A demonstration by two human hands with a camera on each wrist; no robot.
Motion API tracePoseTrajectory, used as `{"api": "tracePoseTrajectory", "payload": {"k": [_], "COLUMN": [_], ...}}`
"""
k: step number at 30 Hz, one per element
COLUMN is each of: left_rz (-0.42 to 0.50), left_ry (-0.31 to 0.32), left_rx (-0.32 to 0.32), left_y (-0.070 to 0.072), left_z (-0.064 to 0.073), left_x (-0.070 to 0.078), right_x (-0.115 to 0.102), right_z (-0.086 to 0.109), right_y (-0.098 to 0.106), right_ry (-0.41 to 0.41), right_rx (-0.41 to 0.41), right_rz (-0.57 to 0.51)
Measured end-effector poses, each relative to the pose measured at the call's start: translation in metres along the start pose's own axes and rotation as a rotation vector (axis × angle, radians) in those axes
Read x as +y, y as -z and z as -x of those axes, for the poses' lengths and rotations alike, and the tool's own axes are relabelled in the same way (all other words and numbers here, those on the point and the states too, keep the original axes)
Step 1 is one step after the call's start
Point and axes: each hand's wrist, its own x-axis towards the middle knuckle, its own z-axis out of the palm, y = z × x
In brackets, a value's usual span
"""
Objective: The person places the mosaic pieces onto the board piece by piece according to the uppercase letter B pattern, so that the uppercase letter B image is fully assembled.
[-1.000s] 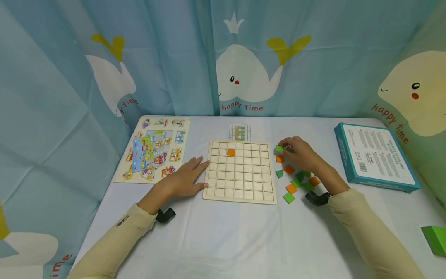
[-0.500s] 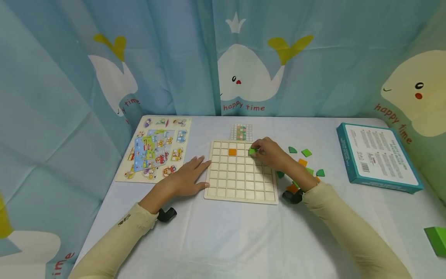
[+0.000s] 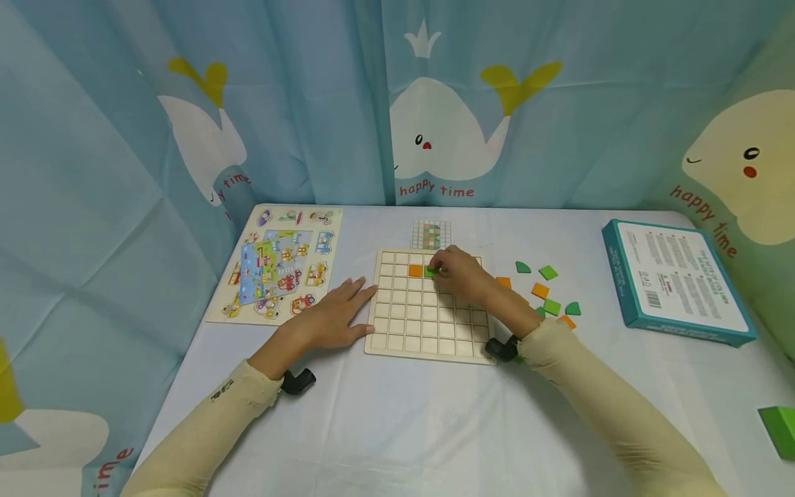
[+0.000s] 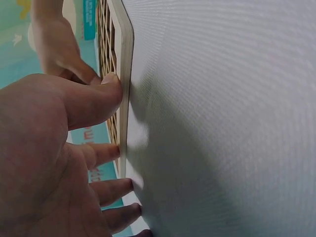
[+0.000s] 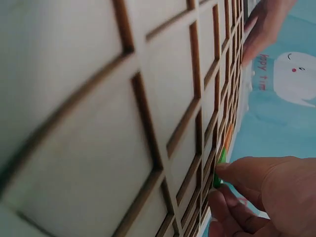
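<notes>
A wooden grid board (image 3: 422,324) lies mid-table with an orange square tile (image 3: 415,270) seated in one cell of its second row. My right hand (image 3: 462,276) pinches a green tile (image 3: 429,271) between thumb and fingers at the cell just right of the orange one. In the right wrist view the green tile (image 5: 220,167) shows its edge against the board; its full outline is hidden by the thumb. My left hand (image 3: 332,314) rests at the board's left edge with fingers spread. Up close, the left thumb (image 4: 98,98) touches the board's rim (image 4: 126,49).
Loose green tiles (image 3: 551,307) and orange tiles (image 3: 540,290) lie scattered right of the board, some under my right forearm. A small pattern card (image 3: 431,235) lies behind the board. A picture puzzle (image 3: 323,276) sits left, a teal box (image 3: 680,279) right, a green block (image 3: 779,428) far right.
My right hand has carried a green tile from the loose tiles leftward over the board to the cell beside the orange tile. The left hand has stayed at the board's edge.
</notes>
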Motion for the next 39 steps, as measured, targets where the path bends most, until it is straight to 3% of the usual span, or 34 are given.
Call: {"api": "tracePoseTrajectory", "payload": {"k": [13, 20, 25, 31, 35, 39], "left_rz": [0.013, 0.013, 0.01, 0.019, 0.014, 0.003], "left_ry": [-0.005, -0.01, -0.009, -0.003, -0.007, -0.006], "left_rx": [-0.007, -0.016, -0.021, -0.015, -0.016, -0.015], "left_y": [0.001, 0.002, 0.002, 0.002, 0.002, 0.0], "left_z": [-0.001, -0.002, -0.001, 0.0, 0.0, -0.002], "left_x": [0.003, 0.003, 0.003, 0.004, 0.003, 0.002], "right_x": [-0.002, 0.009, 0.037, 0.074, 0.088, 0.096], "right_z": [0.006, 0.025, 0.043, 0.063, 0.074, 0.077], "right_y": [0.001, 0.026, 0.059, 0.092, 0.098, 0.093], "right_ry": [0.043, 0.069, -0.033, -0.238, -0.324, -0.341], "right_rx": [0.06, 0.066, 0.079, -0.006, -0.049, -0.047], "right_rz": [0.113, 0.071, 0.074, 0.149, 0.16, 0.144]}}
